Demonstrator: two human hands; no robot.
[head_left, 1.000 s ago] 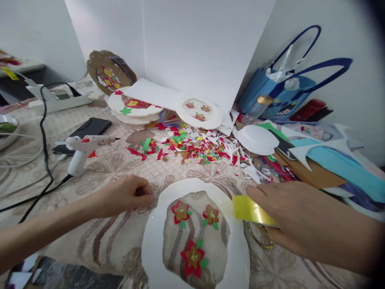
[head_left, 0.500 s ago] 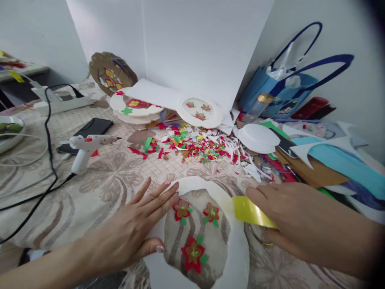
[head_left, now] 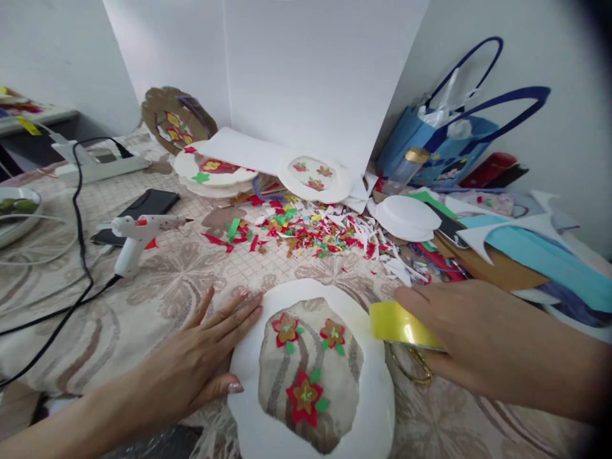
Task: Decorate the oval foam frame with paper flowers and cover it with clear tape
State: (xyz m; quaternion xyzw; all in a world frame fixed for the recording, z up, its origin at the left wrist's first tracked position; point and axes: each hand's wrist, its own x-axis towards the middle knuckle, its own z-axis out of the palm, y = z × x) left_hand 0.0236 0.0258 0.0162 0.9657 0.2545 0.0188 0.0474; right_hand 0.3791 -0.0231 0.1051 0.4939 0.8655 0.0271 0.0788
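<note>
A white wavy-edged paper frame [head_left: 377, 389] lies in front of me, with a clear window showing three red and brown paper flowers [head_left: 305, 396] with green leaves. My left hand [head_left: 201, 354] is spread flat at the frame's left side, fingertips at its edge and nothing held. On the other side, my right hand [head_left: 459, 338] is closed around a shiny yellow roll of tape [head_left: 404, 325], whose near end overlaps the frame's right edge. Gold-handled scissors [head_left: 421, 370] show partly beneath the tape; their blades are hidden.
Paper scraps [head_left: 315, 229] are heaped behind the frame. A glue gun [head_left: 136, 236] and a black phone [head_left: 143, 210] lie to the left with cables. White ovals [head_left: 406, 217], coloured sheets [head_left: 530, 248] and a blue bag [head_left: 459, 150] occupy the right. Finished-looking flower frames [head_left: 313, 180] sit behind.
My left hand has slid left, from resting on the frame's white border to its outer edge. The tape in my right hand has shifted slightly, and more of the scissors' handles show.
</note>
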